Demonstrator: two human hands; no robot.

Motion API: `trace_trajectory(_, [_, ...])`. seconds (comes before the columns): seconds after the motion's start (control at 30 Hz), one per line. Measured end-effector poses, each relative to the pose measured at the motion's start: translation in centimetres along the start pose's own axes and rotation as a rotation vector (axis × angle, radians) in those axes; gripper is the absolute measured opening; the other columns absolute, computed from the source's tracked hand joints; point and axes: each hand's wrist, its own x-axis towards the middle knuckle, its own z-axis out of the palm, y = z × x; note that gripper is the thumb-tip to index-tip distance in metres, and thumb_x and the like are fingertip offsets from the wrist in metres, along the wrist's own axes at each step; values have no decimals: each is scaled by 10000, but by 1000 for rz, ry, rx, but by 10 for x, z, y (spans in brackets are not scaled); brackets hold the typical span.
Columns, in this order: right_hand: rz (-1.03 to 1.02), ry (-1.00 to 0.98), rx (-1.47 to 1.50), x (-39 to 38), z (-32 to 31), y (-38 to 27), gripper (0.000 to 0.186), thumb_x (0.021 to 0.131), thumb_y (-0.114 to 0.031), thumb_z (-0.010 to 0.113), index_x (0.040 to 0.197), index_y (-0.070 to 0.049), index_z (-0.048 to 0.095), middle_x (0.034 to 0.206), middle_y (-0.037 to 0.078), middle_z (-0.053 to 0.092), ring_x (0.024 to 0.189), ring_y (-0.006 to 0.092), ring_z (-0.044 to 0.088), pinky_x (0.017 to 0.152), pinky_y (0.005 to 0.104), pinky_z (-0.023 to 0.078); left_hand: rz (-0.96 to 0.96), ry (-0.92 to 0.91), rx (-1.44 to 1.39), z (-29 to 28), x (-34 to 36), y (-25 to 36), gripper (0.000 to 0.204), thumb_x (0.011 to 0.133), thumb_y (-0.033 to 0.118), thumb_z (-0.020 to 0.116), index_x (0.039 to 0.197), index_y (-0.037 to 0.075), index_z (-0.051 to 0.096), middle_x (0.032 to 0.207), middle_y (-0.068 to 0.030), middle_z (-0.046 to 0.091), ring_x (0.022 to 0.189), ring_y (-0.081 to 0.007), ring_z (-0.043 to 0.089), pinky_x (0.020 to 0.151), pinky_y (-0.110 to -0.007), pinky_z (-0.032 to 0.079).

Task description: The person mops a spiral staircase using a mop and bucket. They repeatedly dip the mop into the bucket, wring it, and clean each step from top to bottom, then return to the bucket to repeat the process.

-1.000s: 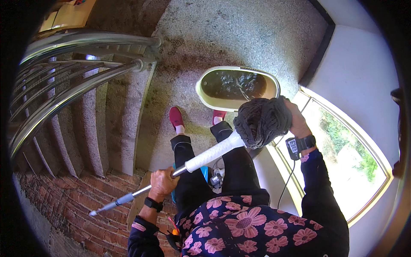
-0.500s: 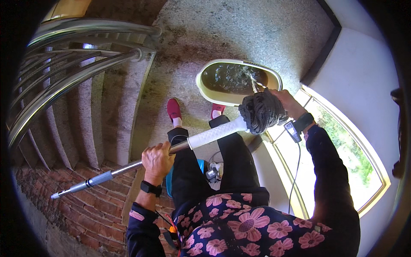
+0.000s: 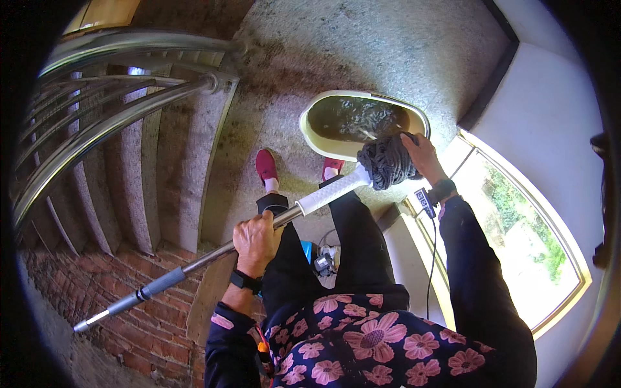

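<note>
My left hand (image 3: 254, 243) is closed around the metal pole of a mop, held slantwise across my legs. The dark grey strands of the mop head (image 3: 387, 163) are bunched and twisted, wet-looking, with my right hand (image 3: 421, 155) closed on their far right end. A white textured sleeve (image 3: 335, 194) joins pole and head. Just beyond the mop head stands an oval cream bucket (image 3: 313, 137) holding murky brown water (image 3: 356, 118); the head overlaps its near rim in view. The pole's grey grip section (image 3: 160, 284) points down left.
Curved metal railings (image 3: 116, 129) border stone stairs (image 3: 139, 174) going down on my left. A brick wall (image 3: 149, 323) lies at lower left, a bright window (image 3: 517, 226) on the right. Between my legs sit a blue object (image 3: 306, 248) and a small grey-white device (image 3: 326, 260).
The mop head and my right hand have shifted slightly left and up; my left hand has moved right. Water that streamed from the mop head into the bucket has dwindled. The pole's free end is lower.
</note>
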Motion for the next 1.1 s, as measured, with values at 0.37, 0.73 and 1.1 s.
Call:
trace_trajectory(0.37, [-362, -613, 360, -66, -60, -32, 1035, 646, -102, 790, 1509, -113, 219, 1446, 118, 393, 1165, 186, 505, 1052, 330, 369, -88, 18, -108, -15, -41, -36, 337, 727, 386, 751, 704, 73, 626, 611, -126, 618, 579, -333, 621, 558, -432, 478])
trace_trajectory(0.73, [-501, -465, 777, -55, -34, -24, 812, 563, -165, 881, 1293, -52, 541, 1351, 85, 484, 1226, 177, 478, 1056, 336, 380, -51, 61, -211, -18, -69, -56, 335, 707, 376, 775, 657, 82, 622, 539, -100, 587, 488, -292, 588, 505, -397, 459])
trace_trajectory(1.1, [-188, -433, 940, -40, -20, 8, 698, 735, -190, 813, 1337, -47, 491, 1184, 62, 616, 1068, 188, 590, 942, 329, 475, -65, 111, -207, 1, -56, -31, 297, 708, 371, 765, 695, 98, 648, 578, -112, 612, 530, -302, 618, 515, -412, 477])
